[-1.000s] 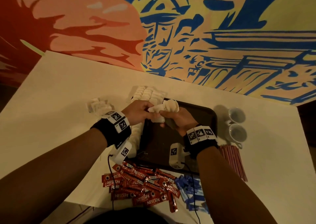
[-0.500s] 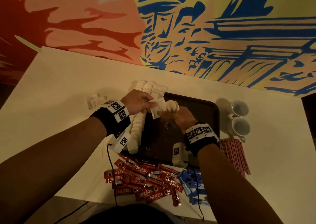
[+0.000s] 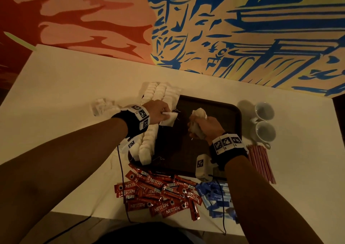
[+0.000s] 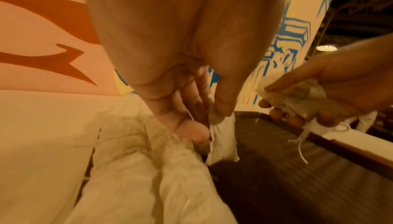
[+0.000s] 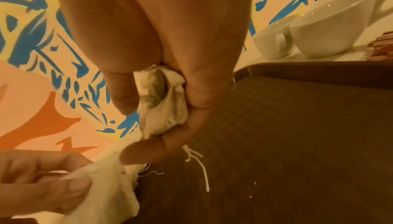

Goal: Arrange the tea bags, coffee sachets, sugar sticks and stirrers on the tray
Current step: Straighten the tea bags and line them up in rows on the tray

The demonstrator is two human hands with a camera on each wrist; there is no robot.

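Note:
A dark brown tray (image 3: 220,109) lies on the white table, with rows of white tea bags (image 3: 147,146) lined along its left edge. My left hand (image 3: 164,113) pinches a single tea bag (image 3: 169,119) (image 4: 223,142) just above the rows. Over the tray's middle, my right hand (image 3: 201,126) grips a bunch of tea bags (image 3: 199,113) (image 5: 163,103), their strings dangling. Red coffee sachets (image 3: 158,193) and blue sugar sticks (image 3: 214,195) lie in piles in front of the tray. Red stirrers (image 3: 261,161) lie to its right.
Two white cups (image 3: 264,120) stand right of the tray. A small heap of white wrappers (image 3: 101,105) lies at the left. More tea bags (image 3: 160,90) rest on the table behind the tray's left corner. A painted wall rises behind the table.
My hands were together over the bunch of tea bags. They have come apart: the left drew one tea bag off to the left, and the right keeps the bunch.

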